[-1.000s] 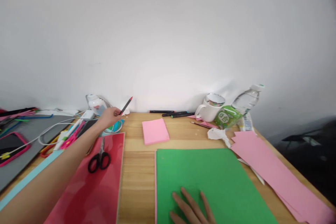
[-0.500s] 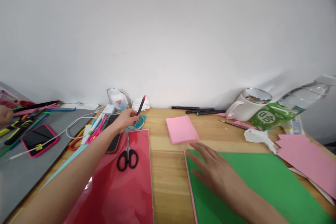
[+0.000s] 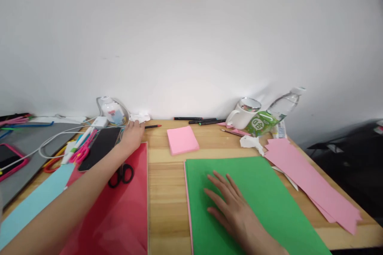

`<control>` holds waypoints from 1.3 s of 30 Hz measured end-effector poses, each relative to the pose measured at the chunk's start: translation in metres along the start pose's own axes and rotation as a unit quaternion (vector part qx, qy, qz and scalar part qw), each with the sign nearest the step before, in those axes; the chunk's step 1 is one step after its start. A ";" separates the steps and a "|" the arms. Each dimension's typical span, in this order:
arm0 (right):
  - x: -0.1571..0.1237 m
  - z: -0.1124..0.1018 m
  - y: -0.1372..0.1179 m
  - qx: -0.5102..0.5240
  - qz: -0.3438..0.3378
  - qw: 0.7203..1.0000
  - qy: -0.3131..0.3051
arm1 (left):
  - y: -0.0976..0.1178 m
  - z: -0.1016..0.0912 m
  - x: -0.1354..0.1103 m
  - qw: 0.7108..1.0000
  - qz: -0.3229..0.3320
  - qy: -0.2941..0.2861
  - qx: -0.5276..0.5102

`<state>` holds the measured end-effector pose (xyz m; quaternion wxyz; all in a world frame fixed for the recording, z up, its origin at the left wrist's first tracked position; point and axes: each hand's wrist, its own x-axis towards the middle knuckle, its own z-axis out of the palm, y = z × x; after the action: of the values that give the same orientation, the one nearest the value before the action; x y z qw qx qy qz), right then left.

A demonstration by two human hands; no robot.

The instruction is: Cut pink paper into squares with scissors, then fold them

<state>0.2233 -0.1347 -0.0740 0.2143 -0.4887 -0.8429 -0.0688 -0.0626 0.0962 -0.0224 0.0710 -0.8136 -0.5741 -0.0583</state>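
My left hand (image 3: 132,134) is at the back left of the table, its fingers bent down at one end of a black marker pen (image 3: 152,126). The pen lies level, its red tip pointing right, the other end hidden by the hand. Black-handled scissors (image 3: 132,173) rest on a glossy red sheet (image 3: 128,215) below that wrist; the forearm covers their blades. My right hand (image 3: 231,203), fingers spread, is over a green sheet (image 3: 263,191) with a pink edge showing beneath. Between the hands, farther back, sits a stack of pink paper squares (image 3: 182,140).
Several black pens (image 3: 206,121) lie along the wall. Back right stand a white mug (image 3: 241,116), a green packet (image 3: 260,123) and a water bottle (image 3: 284,105). Pink strips (image 3: 311,181) lie right. At left are a phone (image 3: 100,147), pink scissors (image 3: 82,151) and a white bottle (image 3: 113,111).
The pen has gone from upright in my left hand to lying level beside it. My right hand has moved nearer over the green sheet. The view has turned right.
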 end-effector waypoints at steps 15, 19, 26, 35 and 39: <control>-0.032 0.005 0.009 0.005 0.137 0.991 -0.010 | 0.146 -0.011 -0.065 0.981 0.183 -0.014 -0.067; -0.026 -0.007 0.020 0.048 0.139 0.989 0.028 | 0.164 -0.002 -0.074 0.965 0.245 -0.016 -0.091; -0.026 -0.014 0.046 0.047 0.187 0.980 0.056 | 0.158 0.011 -0.076 0.947 0.298 -0.016 -0.116; 0.002 -0.024 0.144 -0.105 0.313 0.944 0.008 | 0.132 0.011 -0.057 0.971 0.223 0.025 -0.082; 0.025 -0.023 0.151 -0.109 0.317 0.942 -0.003 | 0.122 0.010 -0.056 0.973 0.192 0.028 -0.124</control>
<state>0.3477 -0.0451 -0.0571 0.1676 -0.7510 -0.6327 -0.0871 0.0341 0.0059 -0.0477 -0.0044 -0.9091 -0.3934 -0.1374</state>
